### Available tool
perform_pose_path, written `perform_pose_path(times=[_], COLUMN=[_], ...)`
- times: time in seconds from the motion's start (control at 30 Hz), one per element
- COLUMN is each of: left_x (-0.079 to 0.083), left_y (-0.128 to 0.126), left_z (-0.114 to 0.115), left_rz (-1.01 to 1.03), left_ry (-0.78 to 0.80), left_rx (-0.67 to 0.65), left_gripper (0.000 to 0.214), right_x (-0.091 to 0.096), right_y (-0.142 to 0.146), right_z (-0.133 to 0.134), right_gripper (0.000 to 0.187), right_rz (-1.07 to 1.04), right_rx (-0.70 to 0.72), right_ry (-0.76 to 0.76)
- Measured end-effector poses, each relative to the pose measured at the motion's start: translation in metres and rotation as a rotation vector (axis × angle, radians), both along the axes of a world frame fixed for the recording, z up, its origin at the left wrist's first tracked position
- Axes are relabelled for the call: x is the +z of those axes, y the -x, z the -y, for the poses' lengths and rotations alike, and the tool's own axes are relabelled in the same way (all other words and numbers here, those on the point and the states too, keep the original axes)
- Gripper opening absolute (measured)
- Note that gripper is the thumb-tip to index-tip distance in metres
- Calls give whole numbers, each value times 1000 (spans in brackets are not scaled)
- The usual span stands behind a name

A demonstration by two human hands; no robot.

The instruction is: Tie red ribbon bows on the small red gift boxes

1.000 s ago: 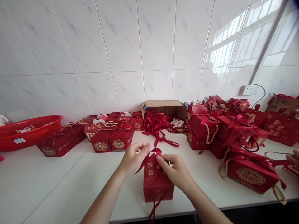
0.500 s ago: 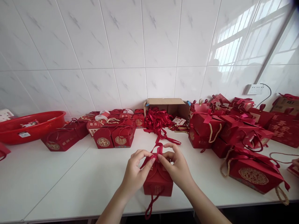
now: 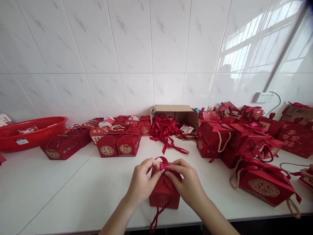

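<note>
A small red gift box (image 3: 164, 192) stands on the white counter (image 3: 73, 189) near its front edge. A red ribbon (image 3: 162, 164) runs over the box's top in a loop, and one end hangs down past the counter's edge. My left hand (image 3: 143, 181) pinches the ribbon from the left of the box top. My right hand (image 3: 187, 181) pinches it from the right, fingertips almost meeting those of the left. Both hands are closed on the ribbon and partly hide the box's top flaps.
Several red gift boxes (image 3: 117, 140) line the back left, beside a red basin (image 3: 31, 133). A cardboard box (image 3: 176, 112) spills red ribbons (image 3: 166, 129). More red boxes and bags (image 3: 244, 140) crowd the right. Another person's hand (image 3: 306, 172) shows at the right edge.
My hands have come together over the box top and lowered, pulling the ribbon loop down onto the flaps. A second ago the left hand was raised and further left.
</note>
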State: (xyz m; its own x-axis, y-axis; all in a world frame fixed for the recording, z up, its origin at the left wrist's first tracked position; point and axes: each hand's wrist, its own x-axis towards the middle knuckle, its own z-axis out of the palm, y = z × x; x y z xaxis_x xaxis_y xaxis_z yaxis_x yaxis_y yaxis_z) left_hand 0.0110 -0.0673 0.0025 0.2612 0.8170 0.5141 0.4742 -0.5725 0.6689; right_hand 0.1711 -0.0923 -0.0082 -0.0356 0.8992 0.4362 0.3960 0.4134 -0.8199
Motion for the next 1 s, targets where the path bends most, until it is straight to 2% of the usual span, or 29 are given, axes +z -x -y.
perform_pose_path(times=[0.1,0.17,0.3,0.37,0.43,0.57,0.7,0.83,1.0], left_x=[0,0,-2,-4,-5,-4,-2,-5,-1], left_y=[-1,-1,-2,-2,-2,2,3,0,4], left_z=[1,1,-2,-6,-8,-6,2,2,-2], left_rz=[18,28,49,72,103,89,-7,36,18], left_ry=[3,33,99,115,128,94,40,99,180], left_rx=[13,24,0,-28,-31,-7,-41,-13,-184], left_gripper=[12,12,12,11,7,6,11,10,11], right_x=[-1,0,4,3,1,-2,-1,0,-3], right_y=[0,0,-2,-2,-1,2,3,-6,-24], right_z=[-1,-2,-4,-5,-6,-6,-5,0,7], right_gripper=[17,17,23,26,27,30,30,26,28], right_rz=[-6,-61,-277,-362,-432,-561,-524,-391,-131], right_rx=[-68,-62,141,229,254,217,194,193,108], right_ry=[8,82,352,400,402,438,419,409,288])
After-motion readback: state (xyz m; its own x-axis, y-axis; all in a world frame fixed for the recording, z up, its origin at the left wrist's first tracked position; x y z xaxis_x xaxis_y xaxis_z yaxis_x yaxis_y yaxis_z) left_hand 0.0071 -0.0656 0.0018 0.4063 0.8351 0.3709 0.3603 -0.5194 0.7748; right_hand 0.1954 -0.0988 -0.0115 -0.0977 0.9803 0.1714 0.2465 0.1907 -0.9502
